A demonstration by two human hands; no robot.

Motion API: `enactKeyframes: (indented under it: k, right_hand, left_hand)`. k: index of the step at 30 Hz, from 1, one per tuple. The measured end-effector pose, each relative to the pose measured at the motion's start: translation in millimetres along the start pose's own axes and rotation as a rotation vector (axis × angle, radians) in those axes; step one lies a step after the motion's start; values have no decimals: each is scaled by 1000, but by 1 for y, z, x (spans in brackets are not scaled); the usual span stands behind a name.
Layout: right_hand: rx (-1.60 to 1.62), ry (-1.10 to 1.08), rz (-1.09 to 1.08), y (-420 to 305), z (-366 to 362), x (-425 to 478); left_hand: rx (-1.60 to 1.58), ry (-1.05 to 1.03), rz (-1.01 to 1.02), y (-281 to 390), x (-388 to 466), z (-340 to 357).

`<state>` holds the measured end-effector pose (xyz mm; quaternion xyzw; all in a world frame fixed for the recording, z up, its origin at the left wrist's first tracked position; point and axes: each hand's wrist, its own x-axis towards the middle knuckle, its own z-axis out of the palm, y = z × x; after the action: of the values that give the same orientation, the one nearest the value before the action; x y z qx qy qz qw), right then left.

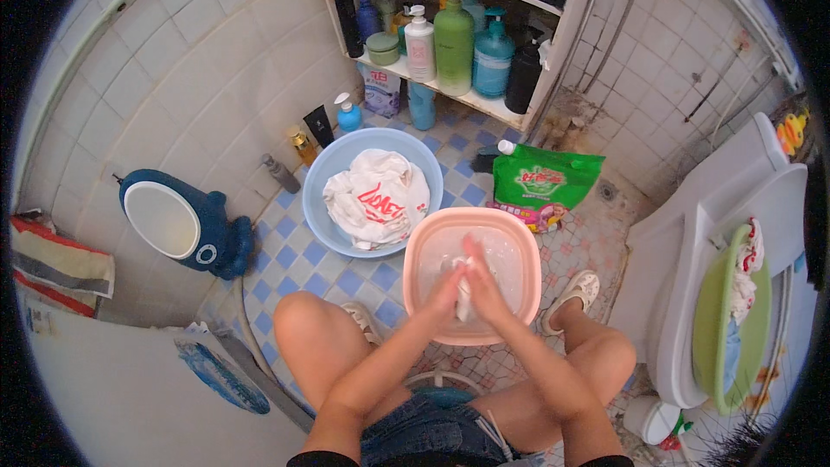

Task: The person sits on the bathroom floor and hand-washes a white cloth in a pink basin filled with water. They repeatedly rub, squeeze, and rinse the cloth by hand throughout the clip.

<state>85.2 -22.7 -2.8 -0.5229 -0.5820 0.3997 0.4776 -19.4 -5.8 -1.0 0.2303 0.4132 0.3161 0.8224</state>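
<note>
A square pink plastic basin [420, 227] holding water stands on the floor between my knees. Both hands are over it, pressed around a small white cloth [463, 298] between the palms. My left hand [447, 285] is on the cloth's left side and my right hand [481, 275] on its right, both slightly blurred. Beyond, to the left, a round light-blue basin [314, 207] holds a crumpled white garment [376, 198] with red lettering. A green detergent pouch [545, 175] with a white cap lies behind the pink basin, to the right.
A white shelf unit [447, 85] with pump bottles stands at the back. Several bottles stand by the left wall, near a blue child's urinal [224, 233]. On the right, a green basin [713, 337] with clothes rests on the toilet [671, 311]. A white appliance or cabinet fills the lower left.
</note>
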Motion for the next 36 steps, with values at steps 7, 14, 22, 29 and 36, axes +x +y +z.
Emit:
enactKeyframes:
  k: [7,14,22,29,36]
  right_hand:
    - [38,-73,-27,-18,14,-8]
    - [-86,117,-43,19,-11,4]
    - [-329,54,205,-4,-62,16]
    - [-374,-77,77,7,-58,15]
    - [-503,-177,83,23,-34,1]
  left_hand:
    - [31,-19,220,-6,24,-23]
    - [526,11,187,3,-3,-1]
    - [933,328,736,41,9,-33]
    - [1228,255,740,45,-1,-24]
    - [977,220,608,61,0,-27]
